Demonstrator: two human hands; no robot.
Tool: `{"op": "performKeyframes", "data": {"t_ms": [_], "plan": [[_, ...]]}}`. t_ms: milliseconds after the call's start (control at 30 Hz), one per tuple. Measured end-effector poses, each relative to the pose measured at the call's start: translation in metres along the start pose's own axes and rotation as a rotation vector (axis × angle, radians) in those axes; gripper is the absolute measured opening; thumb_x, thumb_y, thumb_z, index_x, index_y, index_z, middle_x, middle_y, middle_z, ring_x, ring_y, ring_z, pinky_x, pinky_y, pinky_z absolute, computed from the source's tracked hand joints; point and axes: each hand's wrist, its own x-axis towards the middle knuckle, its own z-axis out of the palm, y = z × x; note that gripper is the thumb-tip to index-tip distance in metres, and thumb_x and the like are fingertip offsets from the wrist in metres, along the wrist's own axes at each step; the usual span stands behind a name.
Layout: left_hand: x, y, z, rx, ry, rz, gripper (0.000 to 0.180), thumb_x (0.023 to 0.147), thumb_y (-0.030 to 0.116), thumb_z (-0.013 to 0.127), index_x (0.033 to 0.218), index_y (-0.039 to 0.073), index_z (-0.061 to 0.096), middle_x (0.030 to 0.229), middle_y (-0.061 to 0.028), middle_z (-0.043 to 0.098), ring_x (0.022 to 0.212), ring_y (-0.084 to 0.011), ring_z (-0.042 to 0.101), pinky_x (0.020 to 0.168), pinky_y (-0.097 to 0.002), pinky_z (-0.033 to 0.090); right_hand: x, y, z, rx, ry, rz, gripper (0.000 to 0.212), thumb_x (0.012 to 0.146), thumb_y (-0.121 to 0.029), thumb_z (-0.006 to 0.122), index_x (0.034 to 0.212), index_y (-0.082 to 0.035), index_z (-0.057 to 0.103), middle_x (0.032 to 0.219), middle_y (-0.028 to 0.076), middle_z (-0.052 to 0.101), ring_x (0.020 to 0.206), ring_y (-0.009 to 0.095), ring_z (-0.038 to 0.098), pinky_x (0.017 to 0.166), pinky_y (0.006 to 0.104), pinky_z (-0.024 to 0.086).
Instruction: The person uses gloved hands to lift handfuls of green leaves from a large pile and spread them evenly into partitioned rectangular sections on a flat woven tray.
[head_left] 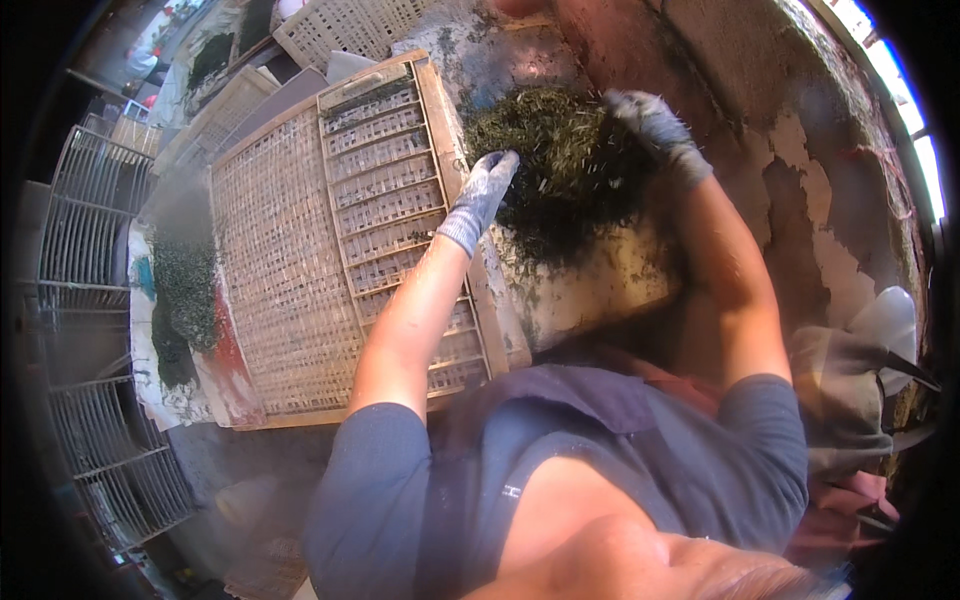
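Observation:
A heap of dark green, leaf-like shreds (560, 150) with pale bits lies on a worn, light-coloured surface (600, 275). My left hand (488, 185), in a grey-white glove, touches the heap's left edge beside the wooden frame. Its fingers look closed together; whatever may be in them is hidden. On the far right side of the heap is my right hand (650, 125), also gloved, with its fingers smeared by motion against the shreds. Beneath my left forearm sits a wooden-framed slatted screen (275, 270), with a ladder-like row of crossbars along its right part.
More green shreds (185, 300) lie on a white sheet left of the screen. Metal wire racks (90, 220) stand along the left. A perforated pale crate (350, 28) is at the back. A peeling brown wall (790, 190) rises at right, with cloths (840, 400) nearby.

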Motion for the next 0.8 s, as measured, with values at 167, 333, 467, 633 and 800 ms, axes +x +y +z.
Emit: {"op": "performKeyframes", "data": {"t_ms": [167,333,467,633,800], "plan": [[0.014,-0.039,0.011,-0.218,0.074,-0.097,0.058,0.103,0.043,0.067,0.148,0.008,0.054,0.132,-0.0052,0.066,0.107,-0.0189,0.064,0.092,-0.0376,0.054,0.009,-0.033,0.027,0.181,-0.158,0.230,0.050,0.107,-0.042,0.061,0.141,-0.004,0.064,0.125,0.010,0.071,0.118,0.018,0.065,0.101,0.0342,0.053],[0.049,-0.084,0.008,-0.082,0.155,-0.033,0.061,0.100,0.039,0.072,0.144,0.000,0.057,0.129,-0.0098,0.069,0.111,-0.0200,0.066,0.100,-0.0334,0.051,0.024,-0.035,0.027,0.522,-0.371,0.066,0.077,0.099,-0.037,0.076,0.159,-0.005,0.043,0.151,0.015,0.059,0.139,0.025,0.055,0.117,0.0377,0.044],[0.059,-0.093,0.046,-0.033,0.149,-0.125,0.078,0.099,0.046,0.073,0.158,0.007,0.041,0.149,-0.0129,0.055,0.134,-0.0271,0.051,0.113,-0.0393,0.040,0.036,0.140,0.036,0.640,-0.300,0.031,0.081,0.094,-0.016,0.082,0.162,-0.008,0.039,0.145,0.014,0.061,0.134,0.020,0.057,0.114,0.0354,0.048],[0.088,-0.139,0.076,-0.293,0.161,-0.204,0.093,0.097,0.046,0.072,0.169,0.014,0.022,0.170,-0.0139,0.035,0.159,-0.0322,0.026,0.130,-0.0494,0.012,-0.009,0.135,0.169,-0.459,-0.007,0.204,0.065,0.088,-0.026,0.076,0.146,-0.005,0.055,0.127,0.018,0.072,0.124,0.025,0.064,0.111,0.0394,0.049],[0.078,-0.076,0.103,-0.834,-0.059,-0.253,0.041,0.098,-0.001,0.060,0.139,0.001,0.059,0.132,-0.0138,0.071,0.118,-0.0280,0.068,0.102,-0.0454,0.057,-0.036,0.119,0.157,0.203,0.089,0.283,0.028,0.083,-0.027,0.069,0.102,-0.009,0.078,0.100,0.016,0.077,0.100,0.035,0.072,0.095,0.0468,0.056]]}}
